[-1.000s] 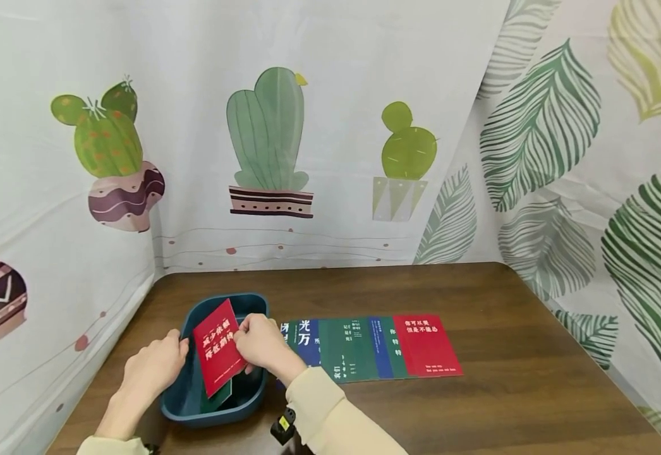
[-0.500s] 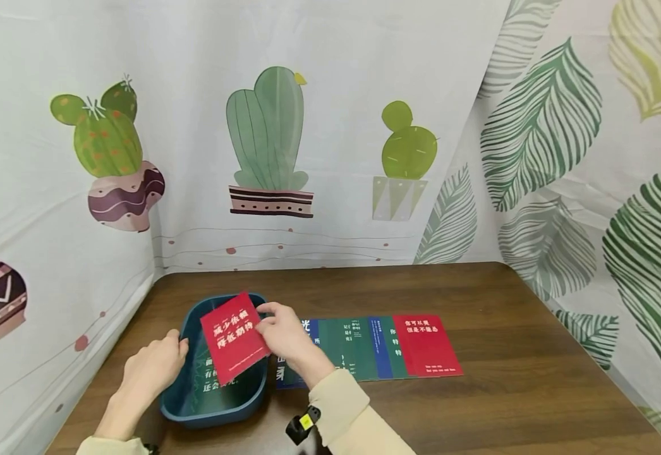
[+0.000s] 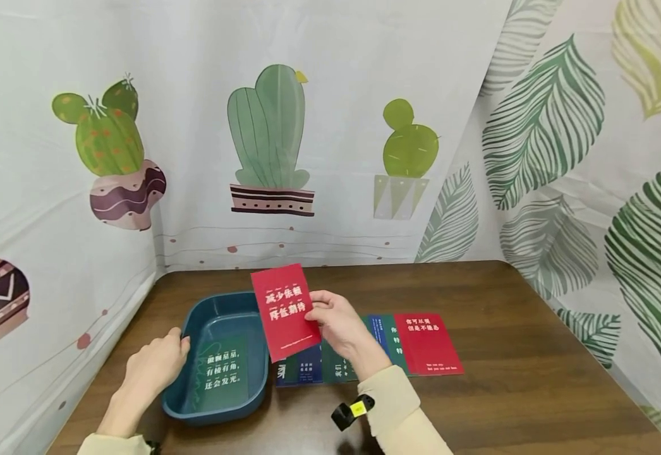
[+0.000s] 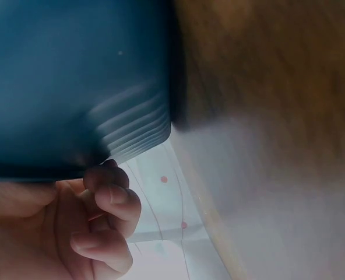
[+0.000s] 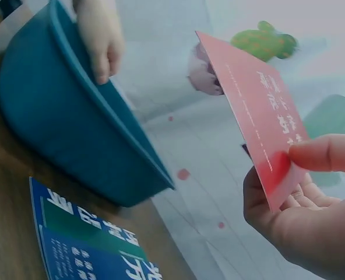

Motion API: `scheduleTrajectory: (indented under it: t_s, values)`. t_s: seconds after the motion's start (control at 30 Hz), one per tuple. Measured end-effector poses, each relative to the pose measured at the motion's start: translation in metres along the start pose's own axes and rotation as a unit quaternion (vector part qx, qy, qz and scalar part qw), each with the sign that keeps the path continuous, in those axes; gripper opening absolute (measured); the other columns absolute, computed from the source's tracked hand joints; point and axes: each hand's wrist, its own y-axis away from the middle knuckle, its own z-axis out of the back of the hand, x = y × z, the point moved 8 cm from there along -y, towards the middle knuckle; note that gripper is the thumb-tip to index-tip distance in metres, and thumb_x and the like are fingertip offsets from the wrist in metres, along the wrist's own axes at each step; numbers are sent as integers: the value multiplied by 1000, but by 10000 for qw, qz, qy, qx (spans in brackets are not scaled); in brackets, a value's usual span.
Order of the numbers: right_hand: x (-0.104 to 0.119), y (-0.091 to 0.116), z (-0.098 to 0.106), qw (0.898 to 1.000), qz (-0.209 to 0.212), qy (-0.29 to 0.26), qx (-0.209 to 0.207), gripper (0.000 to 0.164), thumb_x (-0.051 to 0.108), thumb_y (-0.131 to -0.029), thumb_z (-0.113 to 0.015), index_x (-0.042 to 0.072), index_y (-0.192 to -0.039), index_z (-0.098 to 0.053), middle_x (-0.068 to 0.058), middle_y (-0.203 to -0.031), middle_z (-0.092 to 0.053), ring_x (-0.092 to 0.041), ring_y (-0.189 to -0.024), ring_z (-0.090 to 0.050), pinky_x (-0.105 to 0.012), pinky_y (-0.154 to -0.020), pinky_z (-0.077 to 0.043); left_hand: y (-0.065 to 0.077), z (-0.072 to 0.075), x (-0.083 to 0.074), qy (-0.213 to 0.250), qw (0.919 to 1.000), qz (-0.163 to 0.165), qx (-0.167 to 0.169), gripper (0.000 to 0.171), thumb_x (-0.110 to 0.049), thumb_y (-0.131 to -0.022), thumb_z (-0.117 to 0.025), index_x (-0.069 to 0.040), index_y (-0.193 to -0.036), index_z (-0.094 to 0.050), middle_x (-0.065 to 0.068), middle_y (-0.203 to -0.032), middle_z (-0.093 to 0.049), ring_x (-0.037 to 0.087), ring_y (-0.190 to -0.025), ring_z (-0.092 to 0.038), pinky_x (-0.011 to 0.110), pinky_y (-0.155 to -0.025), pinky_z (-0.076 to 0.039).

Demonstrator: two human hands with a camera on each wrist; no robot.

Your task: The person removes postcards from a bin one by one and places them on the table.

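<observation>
My right hand [image 3: 342,325] pinches a red card [image 3: 287,316] with white characters, thumb on its printed face, as the right wrist view also shows. The card is raised and tilted between the basin and the row of cards. My left hand [image 3: 155,361] grips the left rim of a blue plastic basin [image 3: 262,392]; its curled fingers [image 4: 111,201] show against the rim in the left wrist view. Flat in the basin lies a green card [image 3: 222,373] with white writing.
Right of the basin, overlapping blue and green cards [image 3: 302,373] form a row on the brown wooden table [image 3: 524,379], partly hidden by my right hand. A red card [image 3: 430,344] ends the row. A patterned cloth [image 3: 342,126] hangs behind the table.
My right hand has lifted the red card out of the basin and carried it right, over the left end of the row. The left hand has stayed at the rim.
</observation>
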Motion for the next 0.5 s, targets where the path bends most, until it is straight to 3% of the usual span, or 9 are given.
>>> scheduleTrajectory:
  t_s: [0.17, 0.5]
  values:
    - [17, 8, 23, 9984, 149, -550, 39, 16, -9, -89, -55, 3, -99, -54, -11, -104, -60, -22, -97, -61, -34, -78, -52, 0, 0, 0, -27, 10000, 5, 7, 34, -25, -101, -45, 7, -107, -54, 35, -92, -61, 55, -77, -59, 61, -59, -44]
    - [41, 21, 61, 9976, 169, -635, -200, 14, -6, -93, -51, 3, -104, -49, -13, -117, -54, -23, -106, -60, -35, -85, -52, -1, -1, -1, -49, 9999, 23, 98, 36, -26, -101, -44, 7, -110, -53, 36, -95, -61, 54, -79, -59, 61, -60, -44]
